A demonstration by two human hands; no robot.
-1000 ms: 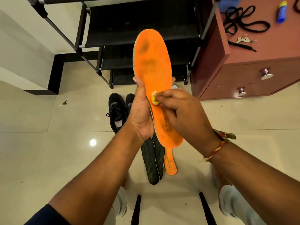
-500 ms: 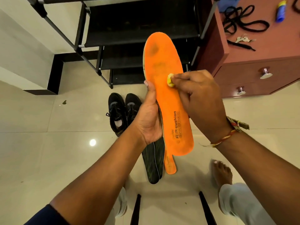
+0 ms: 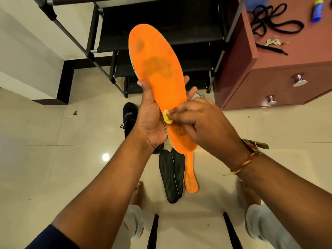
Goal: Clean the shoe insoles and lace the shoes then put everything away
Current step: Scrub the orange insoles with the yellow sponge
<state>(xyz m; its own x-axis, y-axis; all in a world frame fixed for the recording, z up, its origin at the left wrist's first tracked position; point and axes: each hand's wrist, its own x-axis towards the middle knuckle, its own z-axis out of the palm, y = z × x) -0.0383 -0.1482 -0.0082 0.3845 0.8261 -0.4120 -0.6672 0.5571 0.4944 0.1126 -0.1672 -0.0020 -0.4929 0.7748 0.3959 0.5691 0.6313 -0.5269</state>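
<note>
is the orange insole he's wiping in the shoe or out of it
Out. The left hand holds the orange insole up in the air while the right hand presses a yellow pad to it.

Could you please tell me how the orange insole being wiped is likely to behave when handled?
The orange insole probably feels light: the left hand alone holds it up. It stands unsupported, so fairly stiff, though likely bendable.

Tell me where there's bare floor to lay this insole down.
Bare tile lies left of the black shoe and dark insoles, and right of the floor's orange insole, below the dresser. Crowded centre.
</note>
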